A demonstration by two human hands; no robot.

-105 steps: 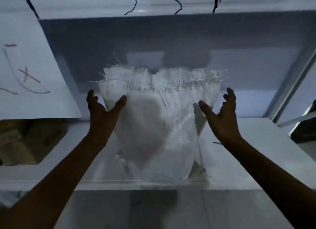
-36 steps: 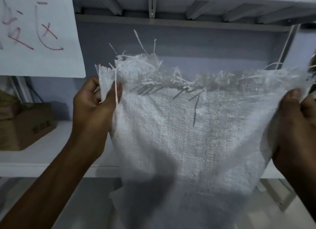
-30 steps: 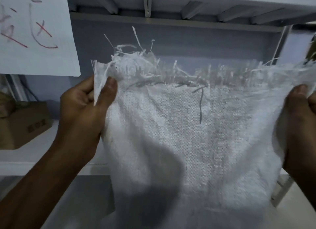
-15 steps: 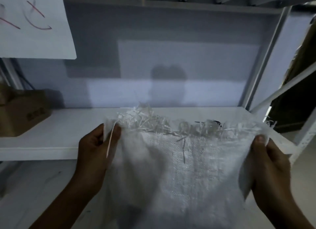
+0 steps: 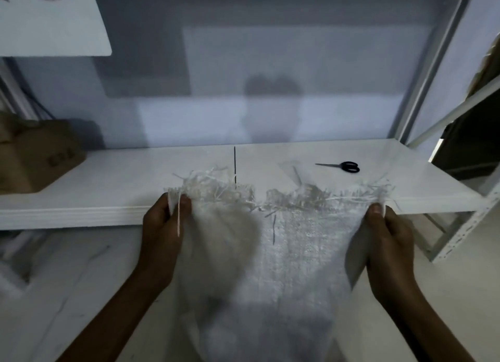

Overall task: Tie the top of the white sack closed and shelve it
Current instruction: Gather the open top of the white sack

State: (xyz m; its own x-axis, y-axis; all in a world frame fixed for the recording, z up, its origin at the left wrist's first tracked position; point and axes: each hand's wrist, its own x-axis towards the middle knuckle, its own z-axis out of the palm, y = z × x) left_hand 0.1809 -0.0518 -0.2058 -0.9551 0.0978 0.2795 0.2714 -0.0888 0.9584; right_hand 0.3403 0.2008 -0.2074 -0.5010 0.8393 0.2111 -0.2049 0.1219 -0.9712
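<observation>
Left hand point(image 5: 162, 221) and right hand point(image 5: 384, 226): each pinching a top corner of the white sack point(image 5: 270, 253), frayed mouth stretched flat at frame centre. Shelf point(image 5: 108, 188) behind; scissors point(image 5: 343, 166) upper right, cardboard box point(image 5: 35, 156) left. Step: pre-tie; next likely calls for gathering the mouth.

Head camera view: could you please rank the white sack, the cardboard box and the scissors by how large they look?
1. white sack, though nearest the camera
2. cardboard box, cut off by the left edge
3. scissors, clearly smallest
</observation>
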